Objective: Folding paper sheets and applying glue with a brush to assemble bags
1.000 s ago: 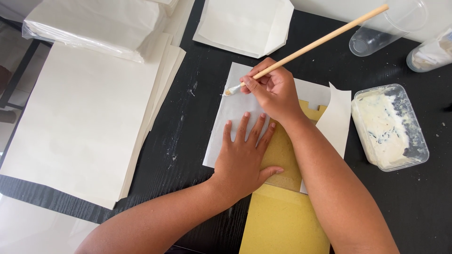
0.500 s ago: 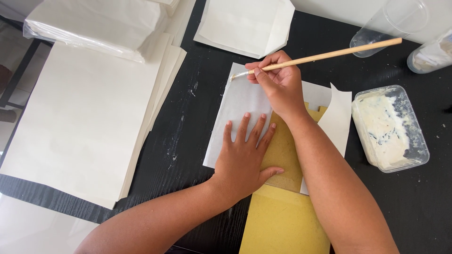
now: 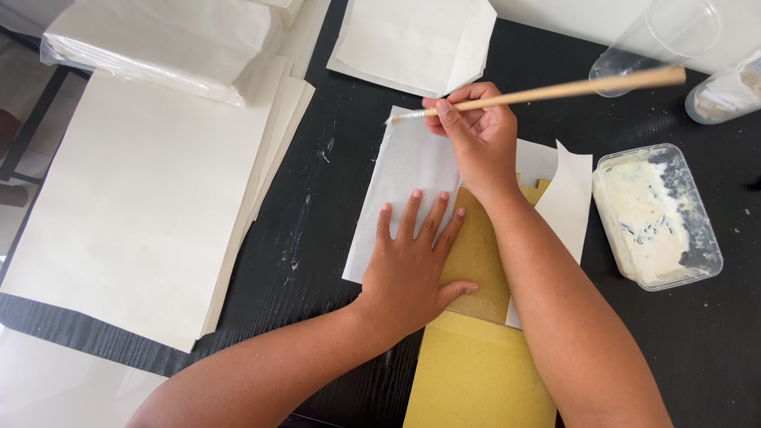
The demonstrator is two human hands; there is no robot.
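- We see the right hand point(image 3: 474, 141) closed around a long, thin wooden brush point(image 3: 547, 93), with the thumb and fingers pinched on the shaft close to the bristle end.
- The brush lies nearly level, its handle running out to the right past a clear plastic cup point(image 3: 662, 43), and its pale bristle tip touches the top left corner of a white rectangular paper sheet point(image 3: 404, 182).
- That white sheet lies on the black wood-grain worktop point(image 3: 333, 206), just in front of us, and partly covers a yellow-brown paper envelope point(image 3: 476, 364) whose lower part sticks out toward us.
- The left hand point(image 3: 416, 273) rests flat on the sheet, palm down, with the fingers spread and straight and the thumb out to the right on the yellow-brown paper; it grips nothing.
- A loose white flap of paper point(image 3: 564, 202) lies just beside the right forearm, between it and a clear rectangular plastic tub of whitish paste point(image 3: 654, 214).
- The tub sits to the right on the worktop, apart from both hands, with paste smeared over its bottom and dark patches showing through.
- A folded white paper envelope point(image 3: 412, 40) lies beyond the brush tip, near the far edge.
- To the left, a wide stack of large cream paper sheets point(image 3: 135, 198) covers the worktop, with a plastic-wrapped pack of white paper point(image 3: 158, 40) resting on its far end.
- A second clear container point(image 3: 725, 91) stands at the right edge, only partly in view.
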